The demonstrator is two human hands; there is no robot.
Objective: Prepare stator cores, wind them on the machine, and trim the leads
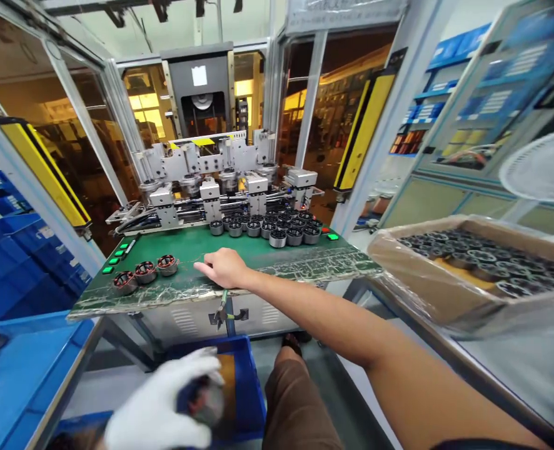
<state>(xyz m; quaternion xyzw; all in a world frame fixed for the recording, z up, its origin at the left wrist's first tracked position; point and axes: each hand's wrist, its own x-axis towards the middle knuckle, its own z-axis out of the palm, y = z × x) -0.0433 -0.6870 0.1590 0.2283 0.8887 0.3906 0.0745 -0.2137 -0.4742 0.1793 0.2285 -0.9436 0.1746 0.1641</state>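
Note:
My left hand (pixel 164 400), in a white glove and blurred, is closed round a round motor part (pixel 204 400) above a blue bin (pixel 251 387) below the table. My bare right hand (pixel 224 267) is over the front of the green table (pixel 192 247), its thumb or a finger pointing left; whether it holds anything is hidden. Left of it stand three metal rings with red inner parts (pixel 146 272). Behind it, several dark-centred metal rings (pixel 277 237) are grouped at the table's back right.
A machine with metal clamps (pixel 211 203) spans the table's back, between yellow side bars (pixel 47 172). A plastic-lined carton (pixel 427 275) of rings stands at the right. A blue tray (pixel 19 375) is at the left. Pliers (pixel 221 312) hang at the table's front edge.

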